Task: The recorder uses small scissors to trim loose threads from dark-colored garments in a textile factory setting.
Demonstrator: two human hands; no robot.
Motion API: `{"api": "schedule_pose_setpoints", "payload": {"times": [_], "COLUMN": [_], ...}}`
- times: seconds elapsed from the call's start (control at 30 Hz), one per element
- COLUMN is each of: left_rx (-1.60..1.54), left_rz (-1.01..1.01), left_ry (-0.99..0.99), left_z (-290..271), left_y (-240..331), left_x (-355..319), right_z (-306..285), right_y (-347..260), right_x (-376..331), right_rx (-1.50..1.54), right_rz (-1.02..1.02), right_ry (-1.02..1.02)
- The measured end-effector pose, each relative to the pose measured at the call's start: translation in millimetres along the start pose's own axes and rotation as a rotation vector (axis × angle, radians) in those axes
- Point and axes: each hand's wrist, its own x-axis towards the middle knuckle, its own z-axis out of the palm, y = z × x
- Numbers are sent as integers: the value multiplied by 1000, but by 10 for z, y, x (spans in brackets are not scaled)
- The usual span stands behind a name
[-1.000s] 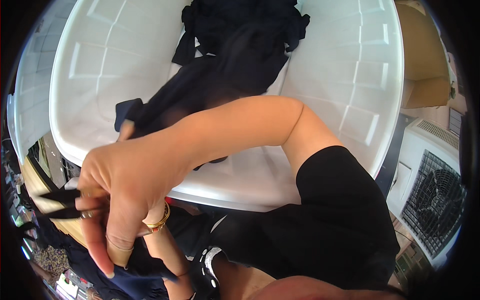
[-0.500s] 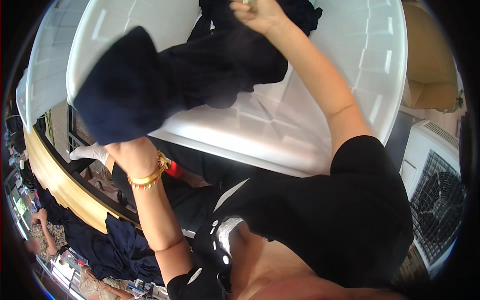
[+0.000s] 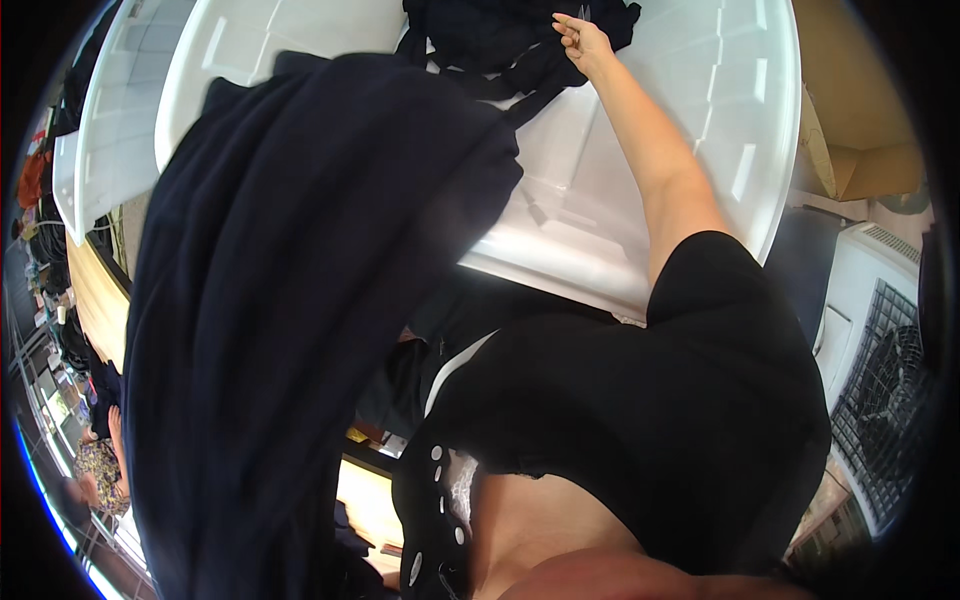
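Observation:
A large dark navy cloth garment (image 3: 290,230) fills the left of the view, hanging in long folds, blurred by motion. My left hand and forearm are hidden behind it. At the top, my right hand (image 3: 587,46) is closed on a pair of small snips (image 3: 585,13), whose pointed metal tips stick out past the fingers. Beneath that hand lies more dark navy clothing (image 3: 475,35), heaped at the far end of a white plastic tub (image 3: 590,240). A strip of dark cloth runs from this heap toward the raised garment.
The tub's rim (image 3: 783,190) curves down the right side, with a brown cardboard box (image 3: 865,120) beyond it. A white fan unit with a dark grille (image 3: 880,390) stands at the right. Left are a wooden table (image 3: 98,290) and another person in patterned clothing (image 3: 100,470).
The garment has swung up and toward me on the left, spreading out and covering my left forearm. My right hand has shifted right, its fingers now farther from that garment.

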Motion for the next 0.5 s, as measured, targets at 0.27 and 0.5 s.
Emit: {"api": "schedule_pose_setpoints", "payload": {"times": [0.27, 0.5], "left_rx": [495, 941], "left_rz": [-285, -491], "left_ry": [117, 196], "left_z": [-1289, -1952], "left_y": [-792, -1188], "left_x": [-838, -1331], "right_z": [-183, -414], "right_y": [299, 533], "right_x": [127, 271], "right_rx": [-369, -438], "right_rz": [-40, 44], "right_ry": [249, 335]}}
